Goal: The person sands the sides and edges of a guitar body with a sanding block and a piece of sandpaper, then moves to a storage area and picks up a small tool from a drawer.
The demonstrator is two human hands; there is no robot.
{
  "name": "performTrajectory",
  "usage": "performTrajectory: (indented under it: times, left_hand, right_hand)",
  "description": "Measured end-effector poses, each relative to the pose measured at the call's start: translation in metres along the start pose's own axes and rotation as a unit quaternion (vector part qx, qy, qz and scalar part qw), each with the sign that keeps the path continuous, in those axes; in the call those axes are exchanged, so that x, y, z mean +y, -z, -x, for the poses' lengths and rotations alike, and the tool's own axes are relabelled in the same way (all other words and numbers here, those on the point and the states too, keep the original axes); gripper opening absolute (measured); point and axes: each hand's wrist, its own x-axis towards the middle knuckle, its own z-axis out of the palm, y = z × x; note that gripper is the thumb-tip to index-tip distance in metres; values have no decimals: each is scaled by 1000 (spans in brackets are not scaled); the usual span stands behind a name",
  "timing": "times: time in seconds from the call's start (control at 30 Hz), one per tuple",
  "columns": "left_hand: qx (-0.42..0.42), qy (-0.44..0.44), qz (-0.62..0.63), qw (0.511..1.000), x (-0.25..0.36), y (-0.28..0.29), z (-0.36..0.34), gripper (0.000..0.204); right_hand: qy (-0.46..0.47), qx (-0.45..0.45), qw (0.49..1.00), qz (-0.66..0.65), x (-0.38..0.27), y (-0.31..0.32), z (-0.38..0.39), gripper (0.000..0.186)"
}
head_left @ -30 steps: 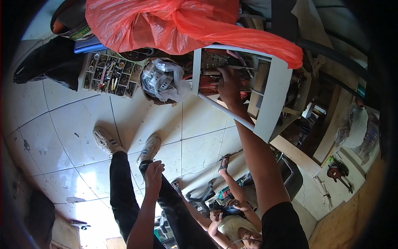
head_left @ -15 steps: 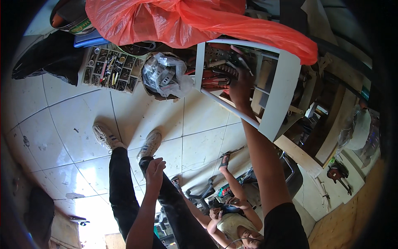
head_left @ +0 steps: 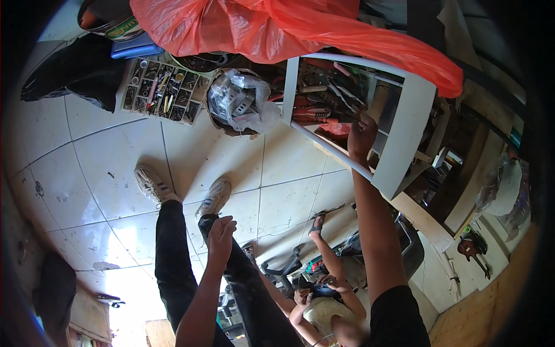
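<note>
My right hand (head_left: 362, 134) reaches into a white-framed open rack (head_left: 398, 136) on the right, over the tools inside. Its fingers are curled, and whatever they may hold is hidden. Just beyond the fingertips lie pliers with grey handles (head_left: 346, 93). Red-handled tools (head_left: 312, 111) sit to the left in the rack, and a red piece (head_left: 337, 132) lies beside the hand. My left hand (head_left: 221, 238) hangs above my left-of-centre view near my right leg, its fingers folded together with nothing visible in them.
A red plastic bag (head_left: 248, 29) drapes over the rack's far side. Left of the rack stand a round container with a clear bag of metal parts (head_left: 240, 104) and a compartment box of small hardware (head_left: 165, 91). Another person (head_left: 326, 309) sits at the bottom. Wooden pieces (head_left: 425, 222) lie right.
My right hand has drawn back from the tools toward the near right side of the rack, uncovering the pliers and the red piece. My left hand stays in much the same pose.
</note>
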Motion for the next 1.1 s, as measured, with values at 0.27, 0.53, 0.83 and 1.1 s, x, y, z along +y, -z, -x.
performTrajectory:
  times: [0.27,0.53,0.83,1.1]
  left_hand:
    - [-29,12,-31,999,-7,6,-3,45]
    - [-39,9,-35,999,-3,3,-2,45]
    - [-35,14,-38,999,-3,5,-4,45]
    - [-32,15,-36,999,-4,6,-5,45]
  right_hand:
    - [209,-187,959,40,-50,-11,2,35]
    - [33,-131,991,10,23,7,-30,38]
    - [-53,-294,931,208,57,3,-49,40]
    - [-6,-262,953,150,26,27,-34,28]
